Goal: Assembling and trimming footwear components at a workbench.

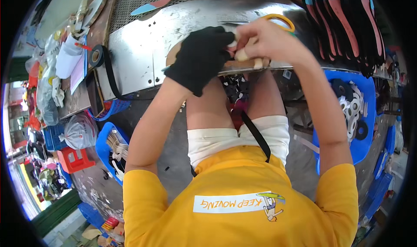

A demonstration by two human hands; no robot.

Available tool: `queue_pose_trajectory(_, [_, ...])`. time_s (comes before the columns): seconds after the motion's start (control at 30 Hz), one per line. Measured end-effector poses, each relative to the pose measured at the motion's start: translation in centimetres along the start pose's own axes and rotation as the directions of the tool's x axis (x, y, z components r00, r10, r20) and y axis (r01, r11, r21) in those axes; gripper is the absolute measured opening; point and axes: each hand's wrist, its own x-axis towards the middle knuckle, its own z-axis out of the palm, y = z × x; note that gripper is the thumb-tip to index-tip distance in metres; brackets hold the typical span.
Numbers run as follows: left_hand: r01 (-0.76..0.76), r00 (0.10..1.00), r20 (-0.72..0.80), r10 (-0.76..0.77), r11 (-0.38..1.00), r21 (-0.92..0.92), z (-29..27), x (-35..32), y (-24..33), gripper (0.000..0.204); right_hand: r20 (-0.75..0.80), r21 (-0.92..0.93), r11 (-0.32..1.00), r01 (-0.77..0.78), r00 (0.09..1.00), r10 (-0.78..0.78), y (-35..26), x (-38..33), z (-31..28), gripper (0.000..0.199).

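Observation:
My left hand (202, 56), in a black glove, is at the front edge of the metal-topped table (130, 51), its fingertips bent inward. My bare right hand (265, 40) meets it, thumb and fingers pinched together, with pale coverings on some fingertips. What the fingers grip between them is too small and blurred to name. Beneath both hands lies a flat brown piece (241, 65) with a rounded end, mostly hidden by the glove. Just beyond my right hand lie scissors with a yellow handle (282, 22).
Red, blue and black strip-like pieces (343, 25) are stacked at the far right, more on the mesh behind. A black tape roll (96, 56) is at the left. Blue bins (369, 103) (102, 147) stand either side, the right one holding white and black rings; a red stool (74, 160) is left.

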Motion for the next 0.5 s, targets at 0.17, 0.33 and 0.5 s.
queue_pose_trajectory(0.17, [-0.091, 0.996, 0.016, 0.093, 0.991, -0.095, 0.3, 0.2, -0.7, 0.02, -0.132, 0.087, 0.991, 0.101, 0.987, -0.089, 3.1, -2.6, -0.4, 0.014])
queue_pose_trajectory(0.33, [-0.154, 0.986, 0.052, 0.156, 0.987, -0.04, 0.4, 1.1, -0.8, 0.019, -0.431, -0.266, 0.921, 0.286, 0.819, -0.379, 4.4, -5.8, 3.0, 0.012])
queue_pose_trajectory(0.5, [-0.116, 0.991, 0.061, 0.12, 0.991, -0.063, 0.7, 0.8, -1.0, 0.019, -0.441, -0.311, 0.897, 0.314, 0.788, -0.429, 5.8, -4.6, 2.4, 0.012])
